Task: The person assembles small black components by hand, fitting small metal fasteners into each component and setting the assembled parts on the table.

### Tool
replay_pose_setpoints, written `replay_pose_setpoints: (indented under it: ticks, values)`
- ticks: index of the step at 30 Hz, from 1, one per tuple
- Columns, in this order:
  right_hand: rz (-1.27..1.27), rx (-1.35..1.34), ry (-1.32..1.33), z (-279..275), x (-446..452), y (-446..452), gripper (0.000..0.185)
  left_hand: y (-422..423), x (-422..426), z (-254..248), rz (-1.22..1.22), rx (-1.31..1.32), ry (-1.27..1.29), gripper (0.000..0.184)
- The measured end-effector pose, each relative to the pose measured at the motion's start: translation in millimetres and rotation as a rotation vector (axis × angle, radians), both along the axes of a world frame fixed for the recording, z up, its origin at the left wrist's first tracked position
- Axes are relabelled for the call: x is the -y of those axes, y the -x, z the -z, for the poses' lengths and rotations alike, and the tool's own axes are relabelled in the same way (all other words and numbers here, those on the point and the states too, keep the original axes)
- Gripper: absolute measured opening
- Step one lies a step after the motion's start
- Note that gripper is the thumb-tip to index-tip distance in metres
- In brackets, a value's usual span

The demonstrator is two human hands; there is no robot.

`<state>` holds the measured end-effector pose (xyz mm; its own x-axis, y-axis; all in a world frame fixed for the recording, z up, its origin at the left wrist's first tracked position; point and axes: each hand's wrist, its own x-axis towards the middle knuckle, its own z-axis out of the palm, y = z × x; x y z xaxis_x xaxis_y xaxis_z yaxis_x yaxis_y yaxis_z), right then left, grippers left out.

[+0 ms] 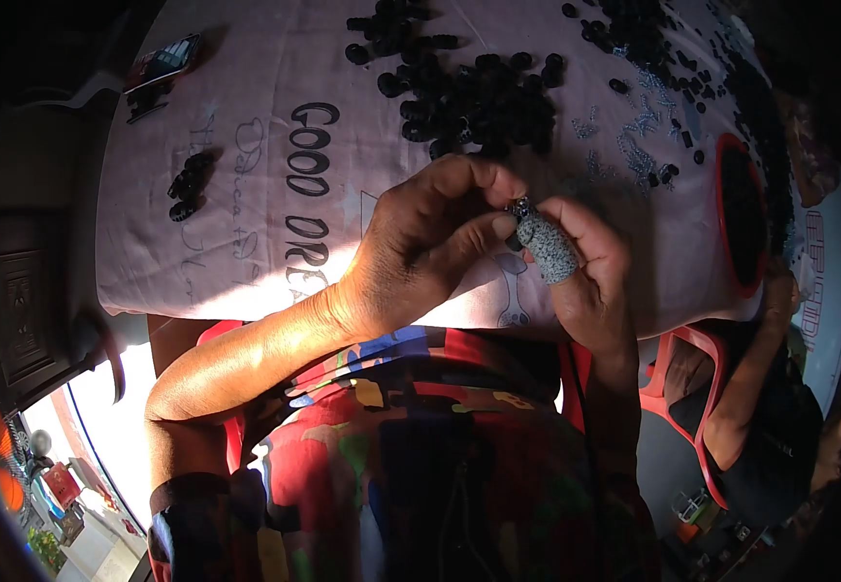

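My left hand [406, 242] comes in from the left, its thumb and index finger pinched on a small dark piece [518, 208]. My right hand [590, 262] is close beside it, with fingers curled round the same spot. A grey speckled cover [547, 252] sits on the right thumb, its tip against the dark piece. What exactly the piece is, I cannot make out. Just beyond both hands lies a large pile of black pieces [484, 102] on the pale pink cloth [246, 194].
A phone [162, 63] lies at the back left, with a few black pieces [189, 184] nearer. Clear small parts [639, 112] are scattered at the right, beside a red-rimmed container [728, 223]. Another person's arm [745, 373] is at the far right, near a red chair [707, 466].
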<state>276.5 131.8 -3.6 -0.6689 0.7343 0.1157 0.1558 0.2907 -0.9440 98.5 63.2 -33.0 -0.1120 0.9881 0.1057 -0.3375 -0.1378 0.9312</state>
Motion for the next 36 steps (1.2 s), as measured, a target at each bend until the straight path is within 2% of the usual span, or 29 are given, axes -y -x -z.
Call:
replay_pose_setpoints:
  ticks: [1, 4, 7, 10, 12, 15, 21, 24, 28, 31, 33, 36]
  values:
    - [0.002, -0.026, 0.003, 0, 0, 1, 0.014, -2, 0, -5, 0.009, 0.134, 0.044, 0.017]
    - [-0.008, -0.064, 0.027, 2, 0, 3, 0.013, 15, -3, -11, 0.244, 0.111, 0.172, 0.034]
    - [-0.04, -0.035, 0.058, 3, -2, 0, 0.013, 23, -5, -8, 0.296, 0.298, 0.293, 0.029]
    - [-0.031, -0.032, 0.055, 6, -2, 0, 0.012, 31, -9, -4, 0.333, 0.236, 0.249, 0.024]
    - [-0.013, -0.034, 0.046, 9, -2, 1, 0.011, 32, -9, -12, 0.326, 0.204, 0.309, 0.021]
    - [0.0, 0.029, -0.161, 8, -4, -1, 0.01, 31, -6, -14, 0.29, 0.191, 0.326, 0.016]
    - [0.059, -0.038, -0.563, 11, -7, 6, 0.02, 26, -4, -7, 0.249, 0.192, 0.271, 0.015]
    - [0.07, -0.055, -0.601, 12, -9, 5, 0.021, 26, -2, -5, 0.282, 0.285, 0.288, 0.014]
    - [0.07, -0.066, -0.455, 12, -6, 5, 0.017, 28, -1, -9, 0.301, 0.291, 0.362, 0.016]
    - [0.075, -0.008, -0.323, 8, -3, 2, 0.011, 23, -2, -10, 0.246, 0.142, 0.209, 0.019]
    - [0.083, -0.004, -0.269, 9, -1, 2, 0.009, 22, 0, -16, 0.243, 0.141, 0.224, 0.02]
    - [0.112, 0.022, -0.299, 6, 1, 4, 0.008, 20, 1, -16, 0.23, 0.063, 0.163, 0.021]
